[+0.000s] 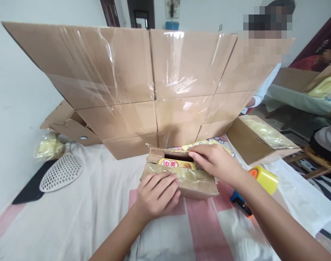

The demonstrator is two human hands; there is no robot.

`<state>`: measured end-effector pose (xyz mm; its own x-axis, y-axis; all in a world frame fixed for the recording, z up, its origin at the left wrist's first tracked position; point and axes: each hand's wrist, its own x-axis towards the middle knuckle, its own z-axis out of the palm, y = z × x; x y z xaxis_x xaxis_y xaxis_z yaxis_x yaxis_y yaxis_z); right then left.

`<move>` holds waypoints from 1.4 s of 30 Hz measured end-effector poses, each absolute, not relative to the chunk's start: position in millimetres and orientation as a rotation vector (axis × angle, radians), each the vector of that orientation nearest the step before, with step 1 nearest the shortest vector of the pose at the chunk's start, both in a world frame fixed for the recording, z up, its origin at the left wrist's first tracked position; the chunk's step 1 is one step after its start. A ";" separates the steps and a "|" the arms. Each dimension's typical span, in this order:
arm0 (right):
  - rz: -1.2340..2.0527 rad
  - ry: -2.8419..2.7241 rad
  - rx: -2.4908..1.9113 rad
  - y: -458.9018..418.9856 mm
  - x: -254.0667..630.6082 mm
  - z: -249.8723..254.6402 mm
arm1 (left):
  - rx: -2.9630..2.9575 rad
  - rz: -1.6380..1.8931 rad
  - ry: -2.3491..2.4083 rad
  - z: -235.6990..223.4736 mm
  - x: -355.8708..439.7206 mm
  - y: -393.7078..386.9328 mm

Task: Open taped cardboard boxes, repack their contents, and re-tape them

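"From the head view, what's going on, taking the small cardboard box (pixel 200 193) as the centre of the clock?"

"Both of the person's own hands are on it. It sits on the striped cloth (pixel 100 217), with a yellow printed packet (pixel 169 164) lying inside."

"And the fingers?"

"The right hand (pixel 214 159), towards two o'clock, seems to pinch the upper edge of the far flap (pixel 175 153) between thumb and fingertips. The left hand (pixel 158 194), at eight o'clock, is laid over the near flap (pixel 194 176), fingers lightly bent. I can't tell whether it grips or merely rests there."

"How far along does it look?"

"The packet is in, I'd judge, and the near side has shiny tape on it. The top isn't shut: there's a gap between the flaps, and the packet's red lettering shows through. So closing is the part I'd call undone. Whether anything lies under the packet is hidden."

"Is any tape at hand?"

"A blue and orange tape dispenser (pixel 239 203) with a yellow tape roll (pixel 267 180) lies at three o'clock, partly behind the right forearm, with neither hand holding it."

"What else is around?"

"A large cardboard panel (pixel 116 90) stands at twelve, another yellow printed item (pixel 221 142) lies at two, and a bigger box (pixel 249 145) sits beyond it."
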<state>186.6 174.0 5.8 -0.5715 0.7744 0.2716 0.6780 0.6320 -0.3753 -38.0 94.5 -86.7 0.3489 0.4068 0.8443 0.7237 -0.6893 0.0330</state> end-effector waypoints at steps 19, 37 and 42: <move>0.358 -2.178 -1.082 166.7 192.5 -26.2 | -2.944 -0.505 -1.531 17.5 -22.3 162.3; 0.693 -1.901 -1.429 126.6 142.5 -5.0 | -2.881 -0.697 -2.020 26.3 -35.7 145.8; 0.705 -1.882 -1.445 125.4 126.2 -6.1 | -2.939 -0.823 -2.000 29.3 -39.7 142.7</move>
